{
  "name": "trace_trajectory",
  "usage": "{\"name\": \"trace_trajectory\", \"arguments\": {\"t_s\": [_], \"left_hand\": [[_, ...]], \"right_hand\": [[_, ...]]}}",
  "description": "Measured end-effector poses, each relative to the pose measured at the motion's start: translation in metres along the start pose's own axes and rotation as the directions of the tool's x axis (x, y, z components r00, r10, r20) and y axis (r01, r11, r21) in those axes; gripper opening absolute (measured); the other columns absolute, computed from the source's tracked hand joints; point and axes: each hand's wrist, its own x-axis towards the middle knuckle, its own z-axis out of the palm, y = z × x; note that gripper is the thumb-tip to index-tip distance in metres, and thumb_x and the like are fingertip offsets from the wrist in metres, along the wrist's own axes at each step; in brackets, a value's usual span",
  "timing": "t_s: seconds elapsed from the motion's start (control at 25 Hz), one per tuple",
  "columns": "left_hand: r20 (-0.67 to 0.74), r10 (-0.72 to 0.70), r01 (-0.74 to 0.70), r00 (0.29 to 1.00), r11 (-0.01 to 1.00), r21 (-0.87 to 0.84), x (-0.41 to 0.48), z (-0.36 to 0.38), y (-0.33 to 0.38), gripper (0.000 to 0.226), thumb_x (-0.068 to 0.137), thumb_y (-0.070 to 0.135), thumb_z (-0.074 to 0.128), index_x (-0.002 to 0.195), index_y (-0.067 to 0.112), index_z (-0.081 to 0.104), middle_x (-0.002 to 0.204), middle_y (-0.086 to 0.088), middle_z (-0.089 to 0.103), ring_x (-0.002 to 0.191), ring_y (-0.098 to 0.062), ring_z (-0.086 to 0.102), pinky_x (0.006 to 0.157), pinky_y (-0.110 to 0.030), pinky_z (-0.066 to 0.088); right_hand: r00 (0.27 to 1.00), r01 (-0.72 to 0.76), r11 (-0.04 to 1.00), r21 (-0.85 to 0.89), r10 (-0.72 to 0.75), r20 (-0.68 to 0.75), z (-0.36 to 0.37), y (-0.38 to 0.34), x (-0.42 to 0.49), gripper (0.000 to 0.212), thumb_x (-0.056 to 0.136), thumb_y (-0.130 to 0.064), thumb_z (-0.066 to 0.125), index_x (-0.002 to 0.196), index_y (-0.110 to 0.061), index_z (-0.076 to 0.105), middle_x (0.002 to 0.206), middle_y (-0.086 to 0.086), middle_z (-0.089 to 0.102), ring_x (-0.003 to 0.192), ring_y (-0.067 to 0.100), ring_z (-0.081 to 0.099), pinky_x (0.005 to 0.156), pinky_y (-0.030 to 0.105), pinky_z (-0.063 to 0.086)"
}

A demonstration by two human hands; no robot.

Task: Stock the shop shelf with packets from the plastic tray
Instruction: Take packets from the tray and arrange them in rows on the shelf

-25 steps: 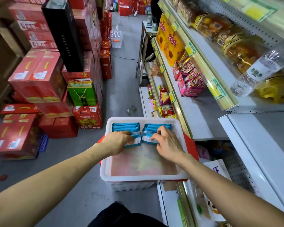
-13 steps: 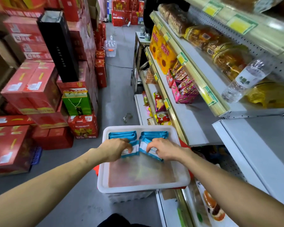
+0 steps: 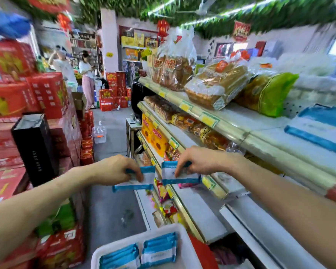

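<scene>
My left hand (image 3: 114, 168) grips a blue-and-white packet (image 3: 142, 179) by its top edge, held up in the aisle. Level with it, my right hand (image 3: 200, 162) pinches a second blue-and-white packet (image 3: 177, 174), close to the front rail of the shop shelf (image 3: 211, 183). The white plastic tray (image 3: 175, 229) sits low at the bottom of the view, with two rows of the same packets (image 3: 139, 253) standing in it. On the upper shelf at the right lies a stack of blue-and-white packets (image 3: 318, 125).
Bread bags (image 3: 215, 84) and snack packs fill the shelves on the right. Red cartons (image 3: 29, 98) and a black box (image 3: 35, 148) are stacked on the left of the aisle. Two people (image 3: 85, 74) stand far down the aisle.
Both hands have lifted one packet each out of the tray to shelf height. The view has swung up from the tray to the aisle and upper shelves.
</scene>
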Motion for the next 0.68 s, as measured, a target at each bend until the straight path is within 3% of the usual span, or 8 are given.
{"name": "trace_trajectory", "arguments": {"t_s": [0.12, 0.28, 0.36, 0.44, 0.56, 0.68], "left_hand": [[-0.056, 0.085, -0.088, 0.995, 0.995, -0.049, 0.025, -0.072, 0.033, 0.043, 0.087, 0.008, 0.062, 0.102, 0.046, 0.076, 0.113, 0.025, 0.067, 0.102, 0.001, 0.063, 0.097, -0.032, 0.052], [-0.135, 0.251, -0.262, 0.959, 0.963, -0.070, 0.069, -0.146, 0.092, 0.049, 0.089, 0.001, 0.062, 0.098, 0.047, 0.077, 0.111, 0.022, 0.068, 0.100, -0.005, 0.064, 0.097, -0.042, 0.053], [-0.154, 0.382, -0.397, 0.911, 0.913, -0.088, 0.106, -0.170, 0.146, 0.045, 0.089, 0.003, 0.064, 0.100, 0.044, 0.078, 0.112, 0.015, 0.069, 0.102, -0.013, 0.065, 0.097, -0.048, 0.053], [-0.150, 0.516, -0.529, 0.843, 0.847, -0.060, 0.140, -0.182, 0.206, 0.037, 0.088, 0.012, 0.065, 0.103, 0.044, 0.077, 0.115, 0.006, 0.071, 0.104, -0.020, 0.066, 0.096, -0.050, 0.054], [-0.105, 0.681, -0.689, 0.725, 0.722, -0.068, 0.181, -0.182, 0.306, 0.042, 0.090, 0.002, 0.067, 0.104, 0.040, 0.079, 0.116, 0.015, 0.072, 0.107, -0.012, 0.066, 0.102, -0.041, 0.051], [-0.060, 0.801, -0.802, 0.595, 0.588, -0.104, 0.209, -0.167, 0.415, 0.042, 0.093, -0.002, 0.067, 0.106, 0.036, 0.079, 0.117, 0.019, 0.071, 0.108, -0.007, 0.065, 0.102, -0.032, 0.051]], "right_hand": [[0.995, -0.041, 0.999, -0.028, 0.038, -0.094, -0.069, 0.007, -0.025, 0.045, 0.089, -0.002, 0.066, 0.108, -0.042, 0.076, 0.112, -0.016, 0.063, 0.103, 0.011, 0.059, 0.095, 0.038, 0.050], [0.972, -0.088, 0.996, -0.029, 0.080, -0.219, -0.139, 0.014, -0.092, 0.038, 0.085, -0.001, 0.073, 0.108, -0.030, 0.078, 0.109, -0.012, 0.063, 0.099, 0.006, 0.057, 0.088, 0.023, 0.044], [0.943, -0.190, 0.981, -0.024, 0.176, -0.284, -0.165, 0.029, -0.157, 0.037, 0.083, -0.005, 0.076, 0.107, -0.033, 0.078, 0.106, -0.019, 0.065, 0.098, 0.004, 0.059, 0.085, 0.021, 0.045], [0.894, -0.294, 0.955, -0.029, 0.264, -0.362, -0.183, 0.043, -0.225, 0.037, 0.082, -0.005, 0.078, 0.105, -0.033, 0.080, 0.103, -0.017, 0.071, 0.092, 0.004, 0.061, 0.081, 0.022, 0.046], [0.797, -0.478, 0.878, -0.025, 0.421, -0.432, -0.192, 0.057, -0.331, 0.036, 0.080, -0.003, 0.079, 0.102, -0.031, 0.082, 0.095, -0.016, 0.074, 0.081, 0.001, 0.062, 0.069, 0.017, 0.044], [0.639, -0.646, 0.758, 0.086, 0.599, -0.482, -0.185, 0.057, -0.441, 0.033, 0.085, -0.004, 0.078, 0.101, -0.032, 0.081, 0.102, -0.021, 0.073, 0.091, 0.000, 0.065, 0.080, 0.019, 0.051]]}}
